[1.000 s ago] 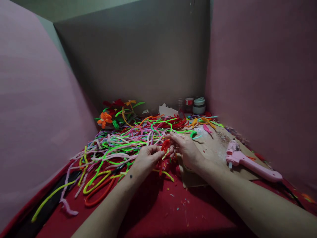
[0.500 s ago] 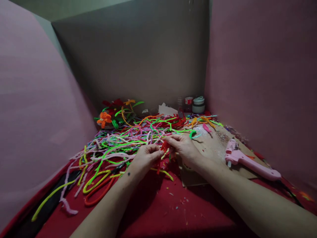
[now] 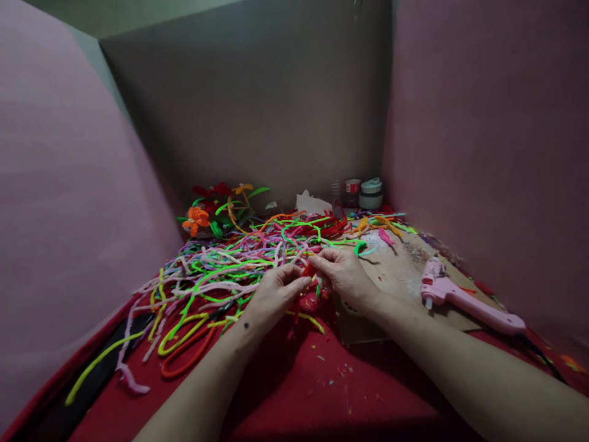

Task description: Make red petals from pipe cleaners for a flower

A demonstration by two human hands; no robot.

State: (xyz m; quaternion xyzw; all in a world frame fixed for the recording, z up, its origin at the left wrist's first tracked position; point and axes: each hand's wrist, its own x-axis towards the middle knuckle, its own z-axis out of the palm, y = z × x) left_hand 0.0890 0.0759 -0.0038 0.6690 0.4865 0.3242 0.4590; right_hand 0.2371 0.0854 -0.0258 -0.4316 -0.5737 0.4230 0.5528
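Between my two hands is a red pipe cleaner (image 3: pixel 308 270), bent into a small piece whose exact shape the fingers partly hide. My left hand (image 3: pixel 280 288) pinches it from the left, and a red end hangs below the fingertips. From the right, my right hand (image 3: pixel 343 276) grips its upper part with thumb and forefinger. Just behind and left of the hands spreads a tangled heap of pipe cleaners (image 3: pixel 248 255) in pink, green, purple and other colours. A yellow pipe cleaner (image 3: pixel 310 319) lies on the cloth under my hands.
A pink hot glue gun (image 3: pixel 473 301) rests on a cardboard sheet (image 3: pixel 405 276) at right. Pipe-cleaner flowers (image 3: pixel 197 221) stand at the back left. A lidded jar (image 3: pixel 370 194) is at the back. Pink panels (image 3: pixel 488 135) flank the red cloth (image 3: pixel 294 393).
The red pipe cleaner has turned slightly between my fingertips, and less of it shows. Both hands keep their pinch in nearly the same place. The whole view has shifted a little.
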